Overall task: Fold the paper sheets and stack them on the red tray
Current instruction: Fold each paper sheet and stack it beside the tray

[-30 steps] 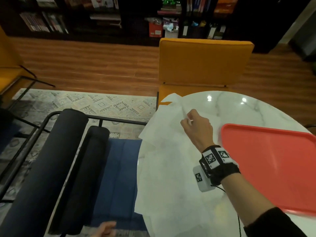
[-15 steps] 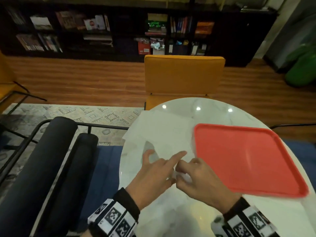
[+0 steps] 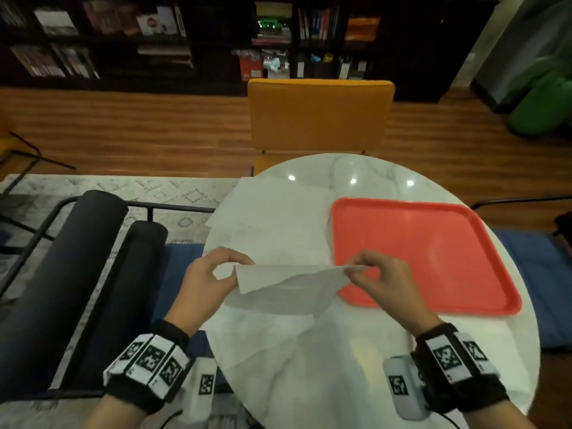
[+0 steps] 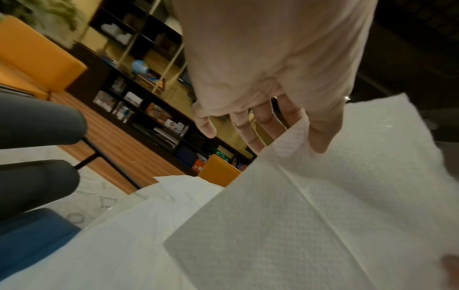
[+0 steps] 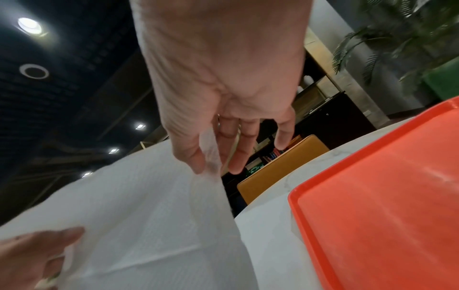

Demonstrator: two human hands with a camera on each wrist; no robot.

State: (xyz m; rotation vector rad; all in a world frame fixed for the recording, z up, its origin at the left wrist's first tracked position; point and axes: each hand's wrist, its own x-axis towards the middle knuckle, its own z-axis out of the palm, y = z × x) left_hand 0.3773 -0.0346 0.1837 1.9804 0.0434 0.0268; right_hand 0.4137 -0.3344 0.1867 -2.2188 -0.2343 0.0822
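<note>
A white paper sheet (image 3: 288, 284) hangs lifted above the round marble table (image 3: 356, 382), stretched between both hands. My left hand (image 3: 230, 270) pinches its left top corner, and my right hand (image 3: 353, 269) pinches its right top corner. In the left wrist view the sheet (image 4: 323, 206) shows crease lines, with the thumb of that hand (image 4: 323, 137) over its edge. In the right wrist view the sheet (image 5: 139, 215) is pinched by my right hand (image 5: 211, 166). More paper sheets (image 3: 278, 218) lie flat on the table's left half. The red tray (image 3: 433, 258) sits empty on the right.
An orange chair (image 3: 318, 119) stands at the table's far side. A black-framed seat with dark bolsters (image 3: 102, 274) and a blue cushion stands close on the left. Dark bookshelves line the back wall. The tray's left rim (image 5: 293, 196) lies just right of the lifted sheet.
One second ago only the right hand reached to the far sheets. Both hands then met near the table's front and have now spread apart, lifting one sheet by its corners.
</note>
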